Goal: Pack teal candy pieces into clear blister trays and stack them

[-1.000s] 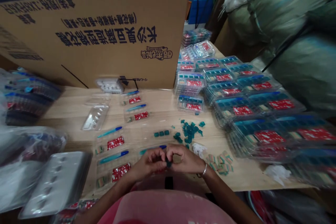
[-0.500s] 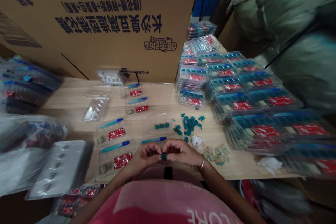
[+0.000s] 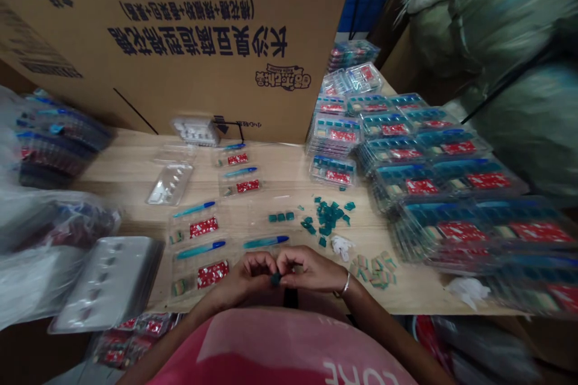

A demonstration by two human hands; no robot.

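Observation:
My left hand (image 3: 247, 277) and my right hand (image 3: 307, 268) meet at the table's near edge, fingers curled. Together they pinch a small teal square piece (image 3: 275, 279). Just beyond them lies a clear blister tray (image 3: 266, 234) with a blue pen (image 3: 265, 242) and three teal pieces (image 3: 280, 216). A loose pile of teal pieces (image 3: 329, 218) sits a little farther off, right of that tray. Striped green-and-brown pieces (image 3: 376, 269) lie beside my right wrist, which wears a bracelet.
Filled clear packs (image 3: 433, 174) are stacked on the right. Several open trays with pens and red cards (image 3: 201, 240) lie left of my hands, with a stack of empty trays (image 3: 106, 283) further left. A big cardboard box (image 3: 180, 42) stands behind. Plastic bags (image 3: 49, 222) crowd the left edge.
My hands stay together at the near edge, still working the teal piece, which shifted slightly between my fingertips. The camera view drifted a little.

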